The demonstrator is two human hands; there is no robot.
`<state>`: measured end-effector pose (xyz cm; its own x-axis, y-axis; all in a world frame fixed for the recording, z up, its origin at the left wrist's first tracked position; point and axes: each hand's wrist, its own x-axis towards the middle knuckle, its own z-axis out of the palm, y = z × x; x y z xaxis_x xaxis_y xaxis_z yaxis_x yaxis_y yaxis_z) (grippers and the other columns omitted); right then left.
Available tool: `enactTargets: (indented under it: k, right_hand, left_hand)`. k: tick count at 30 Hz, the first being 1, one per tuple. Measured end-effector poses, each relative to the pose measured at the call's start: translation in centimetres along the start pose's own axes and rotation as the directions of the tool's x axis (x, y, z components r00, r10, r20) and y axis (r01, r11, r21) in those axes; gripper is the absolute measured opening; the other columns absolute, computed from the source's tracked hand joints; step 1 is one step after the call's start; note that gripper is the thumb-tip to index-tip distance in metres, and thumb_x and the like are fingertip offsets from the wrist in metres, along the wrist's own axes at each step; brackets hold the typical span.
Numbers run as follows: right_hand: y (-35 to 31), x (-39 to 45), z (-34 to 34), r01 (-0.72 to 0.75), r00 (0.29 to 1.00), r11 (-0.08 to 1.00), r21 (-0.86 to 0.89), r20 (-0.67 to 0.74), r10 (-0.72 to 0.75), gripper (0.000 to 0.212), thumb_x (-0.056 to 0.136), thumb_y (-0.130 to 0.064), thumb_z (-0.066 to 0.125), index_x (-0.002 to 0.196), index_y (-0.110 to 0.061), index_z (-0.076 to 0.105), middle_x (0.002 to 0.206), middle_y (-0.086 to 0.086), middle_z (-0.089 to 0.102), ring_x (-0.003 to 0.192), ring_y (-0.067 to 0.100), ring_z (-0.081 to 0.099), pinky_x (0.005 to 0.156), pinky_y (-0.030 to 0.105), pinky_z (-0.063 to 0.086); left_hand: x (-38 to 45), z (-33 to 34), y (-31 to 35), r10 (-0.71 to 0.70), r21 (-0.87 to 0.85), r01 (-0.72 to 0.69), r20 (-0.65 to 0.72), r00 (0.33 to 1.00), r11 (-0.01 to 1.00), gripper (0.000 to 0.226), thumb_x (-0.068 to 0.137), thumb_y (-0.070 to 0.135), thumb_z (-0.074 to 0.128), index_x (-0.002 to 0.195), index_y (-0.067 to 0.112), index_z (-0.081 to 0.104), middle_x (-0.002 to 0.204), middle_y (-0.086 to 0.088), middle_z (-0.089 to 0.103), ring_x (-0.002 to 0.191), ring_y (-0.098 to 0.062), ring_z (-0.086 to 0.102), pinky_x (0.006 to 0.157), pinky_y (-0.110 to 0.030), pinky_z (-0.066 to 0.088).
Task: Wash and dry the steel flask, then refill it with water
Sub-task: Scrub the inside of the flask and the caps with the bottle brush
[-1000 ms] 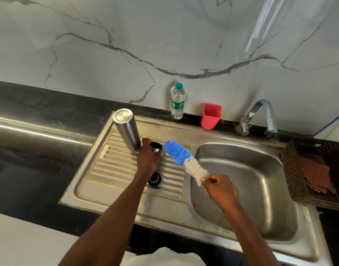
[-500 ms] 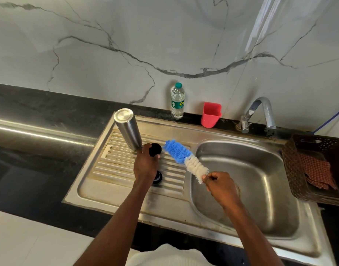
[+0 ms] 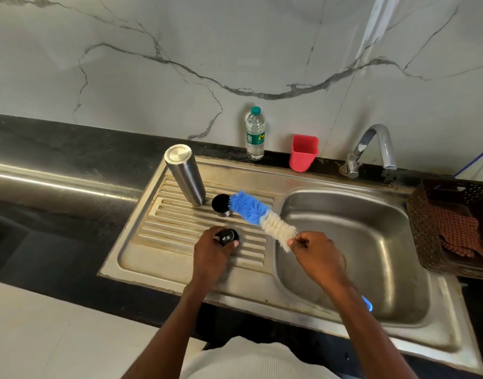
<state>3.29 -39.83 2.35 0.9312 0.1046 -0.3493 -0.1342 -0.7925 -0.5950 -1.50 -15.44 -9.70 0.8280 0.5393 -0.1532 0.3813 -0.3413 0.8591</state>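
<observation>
Flask [image 3: 185,175] one, caps [image 3: 221,205] two (both black).

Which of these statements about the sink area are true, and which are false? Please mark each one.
1. The steel flask stands upside down on the drainboard. True.
2. The right hand holds the bottle brush. True.
3. The left hand grips the flask. False: it holds a small black stopper, apart from the flask.
4. The red cup sits inside the sink basin. False: it stands on the counter by the wall.
5. Water runs from the tap. False: no stream is visible.
</observation>
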Motion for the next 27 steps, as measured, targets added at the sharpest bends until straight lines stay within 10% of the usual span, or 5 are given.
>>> enactTargets:
  k: [4,10,16,27]
  right_hand:
    - [0.2,-0.1,0.3,0.033,0.999,0.996,0.079,-0.014,-0.032,0.011,0.098,-0.037,0.066,0.094,-0.028,0.071,0.077,-0.010,0.071,0.065,0.007,0.065,0.058,0.034,0.052]
    - [-0.9,-1.2,-1.0,0.122,0.986,0.976,0.183,-0.139,-0.097,0.055,0.099,-0.022,0.064,0.143,-0.051,0.046,0.076,-0.010,0.069,0.066,0.003,0.063,0.056,0.026,0.048]
    - [-2.5,-3.8,-2.5,0.124,0.970,0.991,-0.042,-0.203,-0.130,0.066,0.102,-0.026,0.054,0.147,-0.068,0.030,0.098,-0.003,0.074,0.080,0.020,0.068,0.072,0.035,0.054]
    - [-5.7,-6.5,-4.6,0.039,0.988,0.969,-0.242,-0.135,-0.074,0.064,0.102,-0.022,0.048,0.155,-0.053,0.030,0.112,0.003,0.071,0.089,0.027,0.065,0.076,0.037,0.048]
  left_hand:
    - [0.2,1.0,2.9,-0.121,-0.599,0.169,0.121,0.985,0.782,0.034,0.087,0.021,0.084,0.115,0.006,0.072,0.108,-0.016,0.079,0.104,-0.034,0.075,0.097,-0.048,0.058]
    - [2.2,1.2,8.1,-0.114,-0.864,0.356,0.338,0.934,0.355,0.039,0.088,0.007,0.070,0.124,-0.001,0.060,0.126,-0.027,0.071,0.115,-0.042,0.070,0.104,-0.045,0.056]
    - [4.4,2.9,11.4,-0.121,-0.765,0.243,0.213,0.969,0.596,0.011,0.095,-0.001,0.072,0.102,0.006,0.067,0.107,-0.022,0.073,0.091,-0.032,0.075,0.081,-0.039,0.065]
    - [4.1,4.6,11.3,0.107,-0.431,-0.103,-0.015,0.994,0.896,0.032,0.079,0.014,0.080,0.108,0.029,0.080,0.100,0.005,0.081,0.102,-0.021,0.076,0.094,-0.046,0.060]
